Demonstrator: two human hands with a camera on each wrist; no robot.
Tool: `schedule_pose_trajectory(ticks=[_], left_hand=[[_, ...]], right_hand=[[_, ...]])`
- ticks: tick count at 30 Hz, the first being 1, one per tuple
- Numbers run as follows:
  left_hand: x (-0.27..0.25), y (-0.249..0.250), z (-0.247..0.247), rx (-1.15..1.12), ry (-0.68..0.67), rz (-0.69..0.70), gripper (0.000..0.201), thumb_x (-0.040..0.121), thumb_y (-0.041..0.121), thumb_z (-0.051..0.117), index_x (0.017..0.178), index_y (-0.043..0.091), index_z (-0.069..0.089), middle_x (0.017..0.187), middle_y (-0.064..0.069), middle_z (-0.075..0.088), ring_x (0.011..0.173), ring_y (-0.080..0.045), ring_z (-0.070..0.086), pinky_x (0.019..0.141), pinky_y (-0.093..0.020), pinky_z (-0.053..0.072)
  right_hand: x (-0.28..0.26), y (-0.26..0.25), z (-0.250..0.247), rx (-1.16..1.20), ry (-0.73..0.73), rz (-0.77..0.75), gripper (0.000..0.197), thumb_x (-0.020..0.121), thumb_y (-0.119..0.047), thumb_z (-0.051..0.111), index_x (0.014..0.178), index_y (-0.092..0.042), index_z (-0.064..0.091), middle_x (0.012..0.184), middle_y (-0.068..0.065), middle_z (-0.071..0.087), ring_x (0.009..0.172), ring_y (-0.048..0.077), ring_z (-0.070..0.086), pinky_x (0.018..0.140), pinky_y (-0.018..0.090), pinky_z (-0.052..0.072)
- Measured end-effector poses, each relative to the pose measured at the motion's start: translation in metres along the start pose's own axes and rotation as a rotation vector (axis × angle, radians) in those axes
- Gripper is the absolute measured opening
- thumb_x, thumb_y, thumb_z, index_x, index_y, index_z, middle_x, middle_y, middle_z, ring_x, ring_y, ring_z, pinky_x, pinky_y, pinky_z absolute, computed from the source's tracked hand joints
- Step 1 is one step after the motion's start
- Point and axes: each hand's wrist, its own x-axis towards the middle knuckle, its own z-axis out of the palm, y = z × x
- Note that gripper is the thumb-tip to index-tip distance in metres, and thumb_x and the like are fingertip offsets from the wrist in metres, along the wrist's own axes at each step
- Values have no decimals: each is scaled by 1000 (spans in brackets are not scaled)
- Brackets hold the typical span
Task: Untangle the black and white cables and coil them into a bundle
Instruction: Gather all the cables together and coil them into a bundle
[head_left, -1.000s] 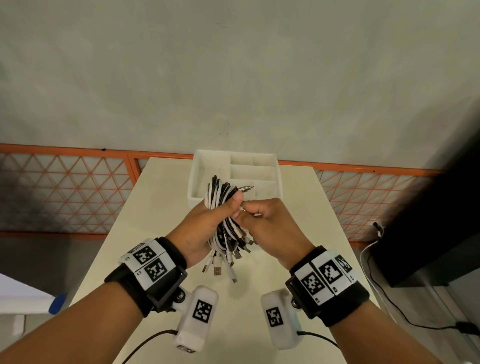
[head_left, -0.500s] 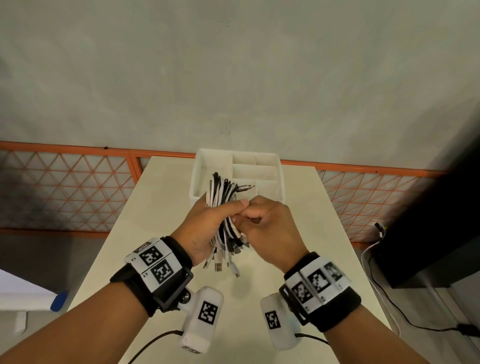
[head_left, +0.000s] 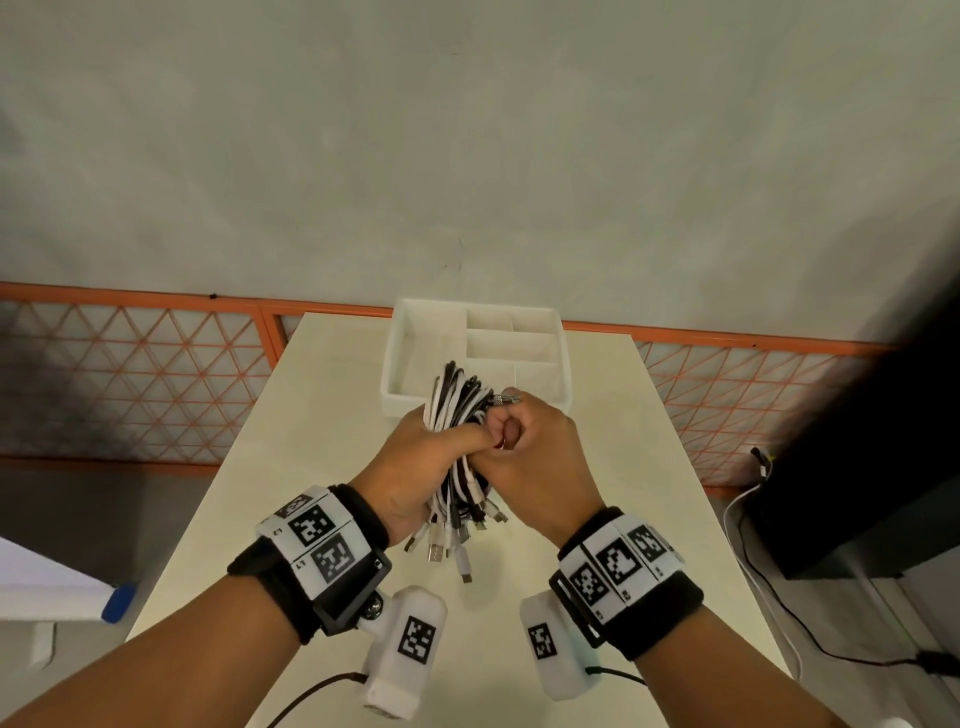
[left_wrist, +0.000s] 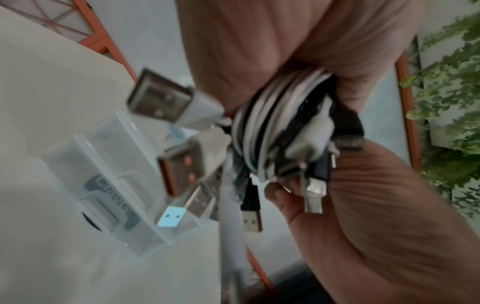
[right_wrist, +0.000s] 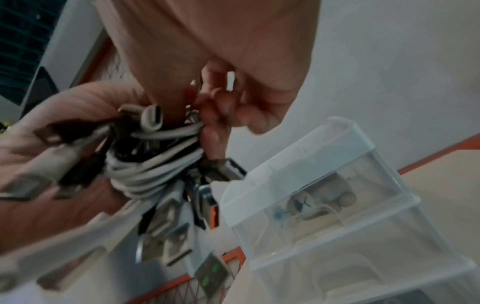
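A bundle (head_left: 457, 447) of black and white cables is held upright above the table (head_left: 291, 467), just in front of a white tray (head_left: 400, 358); it is clenched in the left hand (head_left: 415, 467), while a wrapping strand is pinched against it by the right hand (head_left: 535, 457). If that pinch is eased, the wrap could spring loose and the dangling plugs (head_left: 441, 545) could snag. On the tray's label only "Clavic" can be partly read, and that uncertainly.

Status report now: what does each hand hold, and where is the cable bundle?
Left hand grips cable bundle above table. Right hand curled against bundle, pinching a plug. White organizer box just behind; nothing blocking.
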Motion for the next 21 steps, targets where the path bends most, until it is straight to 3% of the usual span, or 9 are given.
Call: schedule_pose_trajectory(ticks=[4, 5, 7, 8, 10, 12, 15, 19, 21], left_hand=[[3, 1, -4, -101, 77, 2, 14, 84, -2, 63, 94, -8, 69, 77, -20, 63, 66, -29, 64, 62, -36, 53], [4, 2, -5, -127, 90, 3, 13, 83, -1, 63, 93, -7, 70, 77, -20, 63, 66, -28, 63, 62, -36, 53], [4, 3, -6, -163, 78, 7, 12, 81, -1, 63, 90, -2, 71, 76, -18, 65, 66, -28, 65, 62, -36, 54], [4, 3, -6, -165, 58, 11, 14, 83, -2, 60, 91, -2, 71, 77, -18, 67, 69, -28, 66, 62, -36, 56], [1, 4, -3, -139, 19, 33, 16, 86, -4, 56, 94, -2, 70, 77, -18, 68, 72, -27, 68, 61, -35, 56], [1, 3, -2, -88, 13, 55, 15, 86, -3, 56, 93, -2, 70, 76, -18, 64, 73, -27, 66, 64, -34, 54], [1, 2, -3, -35, 18, 60, 15, 87, 0, 58, 96, -3, 70, 81, -19, 64, 77, -28, 65, 70, -37, 51], [0, 2, -2, 37, 15, 38, 15, 85, 0, 59, 89, 6, 72, 77, -15, 66, 74, -25, 66, 66, -35, 53], [1, 2, -2, 113, 63, 60, 11, 82, 0, 62, 87, 5, 71, 77, -17, 66, 75, -25, 66, 68, -37, 54]], right_hand=[[2, 0, -11, 148, -87, 47, 24, 75, -20, 81, 87, -26, 60, 79, -11, 56, 61, 8, 49, 59, 22, 44], [2, -2, -14, 159, -93, 83, 30, 75, -27, 81, 97, -27, 61, 89, -11, 60, 67, 9, 54, 63, 24, 48], [2, -6, -17, 210, -198, 163, 57, 72, -36, 78, 125, -31, 56, 116, -9, 61, 94, 10, 64, 80, 30, 56], [0, -8, -15, 273, -292, 185, 69, 73, -34, 79, 135, -31, 49, 124, -8, 60, 106, 11, 64, 87, 32, 58], [-3, -12, -9, 378, -436, 166, 80, 75, -21, 85, 142, -22, 41, 126, -4, 63, 116, 15, 64, 93, 37, 58], [-5, -14, -4, 372, -449, 144, 90, 69, -17, 90, 141, -13, 37, 127, 0, 64, 122, 17, 62, 100, 44, 55], [-5, -16, -2, 340, -418, 144, 88, 65, -8, 93, 133, -18, 38, 122, -1, 66, 119, 15, 64, 99, 44, 56], [-6, -14, 6, 264, -312, 121, 77, 64, 2, 81, 125, -24, 42, 102, 1, 70, 96, 19, 73, 79, 45, 63], [-5, -12, 7, 205, -279, 121, 80, 64, 2, 79, 129, -27, 42, 93, -4, 70, 84, 14, 74, 67, 33, 62]])
